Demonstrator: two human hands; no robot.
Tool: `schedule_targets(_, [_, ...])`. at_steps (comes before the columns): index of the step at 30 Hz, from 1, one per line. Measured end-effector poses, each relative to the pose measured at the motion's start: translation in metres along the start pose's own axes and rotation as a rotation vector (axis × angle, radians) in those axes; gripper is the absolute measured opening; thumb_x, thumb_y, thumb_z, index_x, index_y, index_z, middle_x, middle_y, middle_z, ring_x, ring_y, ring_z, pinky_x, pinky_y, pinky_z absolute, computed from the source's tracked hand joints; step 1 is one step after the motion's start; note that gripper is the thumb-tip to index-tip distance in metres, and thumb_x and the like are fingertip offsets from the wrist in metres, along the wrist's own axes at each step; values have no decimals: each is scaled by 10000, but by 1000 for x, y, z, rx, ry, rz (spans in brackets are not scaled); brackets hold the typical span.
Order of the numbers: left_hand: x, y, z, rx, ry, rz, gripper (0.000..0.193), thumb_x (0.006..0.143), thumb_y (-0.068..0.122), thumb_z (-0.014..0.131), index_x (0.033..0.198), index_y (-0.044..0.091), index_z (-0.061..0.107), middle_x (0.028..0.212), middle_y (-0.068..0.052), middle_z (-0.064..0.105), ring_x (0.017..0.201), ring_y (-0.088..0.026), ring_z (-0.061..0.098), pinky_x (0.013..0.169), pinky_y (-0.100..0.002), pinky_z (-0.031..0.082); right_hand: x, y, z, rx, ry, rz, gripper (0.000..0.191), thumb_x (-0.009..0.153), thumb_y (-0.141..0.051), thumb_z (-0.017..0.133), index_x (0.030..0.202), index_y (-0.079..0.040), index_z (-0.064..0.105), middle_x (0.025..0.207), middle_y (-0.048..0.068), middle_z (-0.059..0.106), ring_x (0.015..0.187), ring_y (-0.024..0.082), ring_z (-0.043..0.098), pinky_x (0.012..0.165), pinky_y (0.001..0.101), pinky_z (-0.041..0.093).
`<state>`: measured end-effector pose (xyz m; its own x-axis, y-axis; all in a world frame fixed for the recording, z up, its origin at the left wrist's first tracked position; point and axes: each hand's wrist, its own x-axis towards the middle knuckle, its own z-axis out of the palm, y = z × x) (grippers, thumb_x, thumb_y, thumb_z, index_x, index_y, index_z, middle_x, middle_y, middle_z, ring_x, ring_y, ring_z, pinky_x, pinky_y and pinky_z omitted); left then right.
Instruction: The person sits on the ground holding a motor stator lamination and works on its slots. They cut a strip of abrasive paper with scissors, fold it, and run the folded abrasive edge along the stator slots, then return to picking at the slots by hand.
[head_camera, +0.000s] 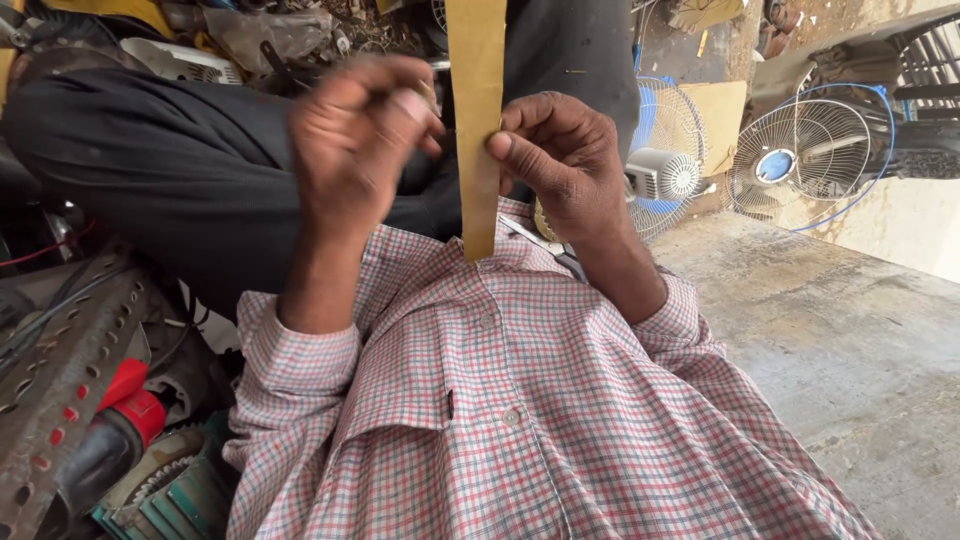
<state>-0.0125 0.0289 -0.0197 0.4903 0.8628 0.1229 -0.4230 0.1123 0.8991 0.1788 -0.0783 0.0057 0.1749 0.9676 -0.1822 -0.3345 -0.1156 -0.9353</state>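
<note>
A long yellowish-brown paper strip (478, 110) hangs upright in front of my chest. My right hand (562, 160) pinches its right edge between thumb and fingers about halfway down. My left hand (352, 140), blurred, is closed around a small pale object at its fingertips, just left of the strip; I cannot tell what the object is. Scissors (545, 246) lie on my lap under the right wrist, partly hidden. I wear a red-and-white checked shirt and dark trousers.
Table fans with wire guards (800, 160) (665, 150) stand on the concrete floor (850, 340) at the right. A perforated metal bar (60, 380), a red-and-black tool (115, 425), wires and scrap parts crowd the left side.
</note>
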Motion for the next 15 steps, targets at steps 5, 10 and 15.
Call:
schedule_targets(5, [-12, -8, 16, 56, -112, -28, 86, 1111, 103, 732, 1118, 35, 680, 922, -14, 700, 772, -49, 664, 675, -193, 582, -1, 4, 4, -65, -31, -1, 148, 1049, -57, 736, 1158, 32, 691, 1008, 119, 757, 865, 147, 743, 774, 276, 649])
schedule_targets(10, [-5, -6, 13, 17, 38, -117, 143, 1048, 154, 770, 1056, 18, 725, 833, 10, 671, 572, -11, 533, 476, -152, 406, -28, -15, -28, -544, -47, -47, 212, 1036, -67, 751, 1213, 38, 703, 1051, 118, 741, 915, 145, 728, 782, 244, 620])
schedule_targets(15, [-6, -6, 2, 8, 90, -198, 170, 1058, 205, 749, 1051, 36, 730, 768, 20, 659, 559, -29, 521, 449, -190, 374, -68, -23, -69, -826, -257, -72, 187, 984, -90, 756, 1131, 20, 717, 934, 86, 744, 781, 136, 745, 659, 234, 602])
